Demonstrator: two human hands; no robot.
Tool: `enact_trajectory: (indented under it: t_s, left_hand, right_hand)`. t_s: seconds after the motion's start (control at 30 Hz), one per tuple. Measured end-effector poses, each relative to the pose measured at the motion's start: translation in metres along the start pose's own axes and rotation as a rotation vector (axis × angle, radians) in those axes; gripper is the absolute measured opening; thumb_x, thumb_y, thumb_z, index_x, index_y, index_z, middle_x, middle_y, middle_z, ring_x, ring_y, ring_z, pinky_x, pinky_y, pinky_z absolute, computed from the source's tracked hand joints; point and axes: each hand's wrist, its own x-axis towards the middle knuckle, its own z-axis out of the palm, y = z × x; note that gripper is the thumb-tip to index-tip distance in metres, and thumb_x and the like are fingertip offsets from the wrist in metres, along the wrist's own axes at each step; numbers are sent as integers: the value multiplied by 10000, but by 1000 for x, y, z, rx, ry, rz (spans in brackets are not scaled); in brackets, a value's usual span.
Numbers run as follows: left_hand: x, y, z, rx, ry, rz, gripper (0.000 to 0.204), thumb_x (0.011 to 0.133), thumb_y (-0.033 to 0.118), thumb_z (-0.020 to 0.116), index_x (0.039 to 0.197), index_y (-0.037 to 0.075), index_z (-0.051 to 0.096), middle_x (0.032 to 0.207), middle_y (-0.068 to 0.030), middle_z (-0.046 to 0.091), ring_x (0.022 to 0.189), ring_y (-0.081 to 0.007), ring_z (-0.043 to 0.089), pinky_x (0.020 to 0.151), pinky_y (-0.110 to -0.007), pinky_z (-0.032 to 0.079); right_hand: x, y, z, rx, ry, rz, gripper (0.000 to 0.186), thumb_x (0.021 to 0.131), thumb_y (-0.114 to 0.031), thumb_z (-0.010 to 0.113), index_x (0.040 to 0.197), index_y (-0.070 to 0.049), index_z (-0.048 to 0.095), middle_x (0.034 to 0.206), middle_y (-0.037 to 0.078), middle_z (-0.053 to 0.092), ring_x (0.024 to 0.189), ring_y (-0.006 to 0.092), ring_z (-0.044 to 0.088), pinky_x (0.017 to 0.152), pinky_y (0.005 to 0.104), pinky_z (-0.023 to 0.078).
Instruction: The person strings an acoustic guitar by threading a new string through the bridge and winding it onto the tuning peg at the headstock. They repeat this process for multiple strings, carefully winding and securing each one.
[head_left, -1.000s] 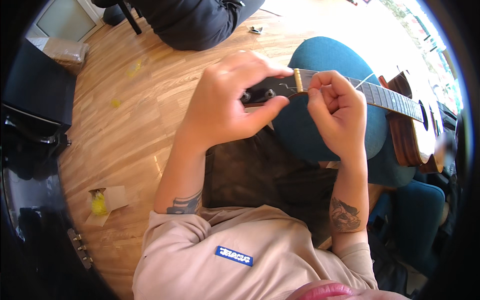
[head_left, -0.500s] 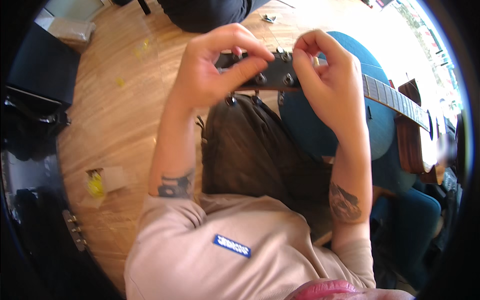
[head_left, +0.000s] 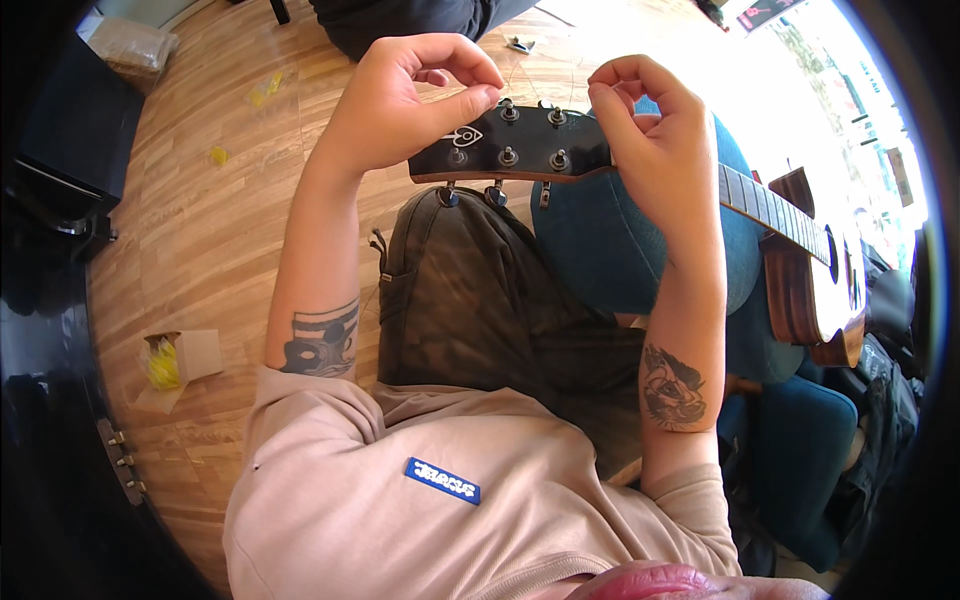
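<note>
Resting across the person's lap and a teal cushion (head_left: pixel 640 250): one acoustic guitar (head_left: pixel 810 280), wooden body out beyond the right hand, dark headstock (head_left: pixel 510 145) lying between the two hands.

Left hand (head_left: pixel 400 100): curled at the headstock's free end, thumb tip touching the top edge near a tuning post; fingers bent, pinched near one another. Whether they grip anything cannot be told.

Right hand (head_left: pixel 650 140): at the neck end of the headstock, fingertips drawn together above its upper edge, palm over the start of the fretboard (head_left: pixel 780 215). Whether a string lies between the fingertips cannot be told.

Headstock detail: six silver tuning posts in two rows, small white emblem near the left thumb, three tuner knobs (head_left: pixel 490 193) showing along the lower edge, just below both hands.

Surroundings: wood floor (head_left: pixel 200 230) to the left of the left forearm; small open cardboard box (head_left: pixel 185 360) with yellow contents well below and left of the left hand; yellow scraps (head_left: pixel 262 88) farther up the floor.
</note>
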Motion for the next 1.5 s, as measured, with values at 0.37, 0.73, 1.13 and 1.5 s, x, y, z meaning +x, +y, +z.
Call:
enact_trajectory:
  t_s: [0.37,0.73,1.13,1.5]
  left_hand:
    - [-9,-1,13,344,81,24,204,894,167,768,1085,106,727,902,20,751,913,-95,700,903,-325,477]
    - [-4,3,9,377,41,30,153,878,148,746,1016,86,730,883,7,759,872,-100,708,871,-311,490]
    - [-2,2,15,388,47,69,135,901,156,759,1018,91,744,902,-10,779,889,-117,743,851,-320,512]
    - [-7,4,8,357,-11,16,158,901,119,741,1052,74,732,904,-3,762,875,-105,706,865,-319,488]
  right_hand:
    - [-24,-14,7,-169,-19,-152,103,893,-117,746,963,-42,763,823,112,742,600,238,660,618,345,533]
    - [-32,-7,17,-262,80,-269,89,906,-79,743,986,-49,770,900,109,735,695,309,706,669,381,570]
    - [-32,-9,18,-259,53,-241,96,914,-77,735,999,-51,771,923,126,739,757,345,719,706,405,574]
    - [-30,-13,20,-262,37,-220,88,928,-49,702,1000,-34,751,912,154,733,779,388,712,714,433,571]
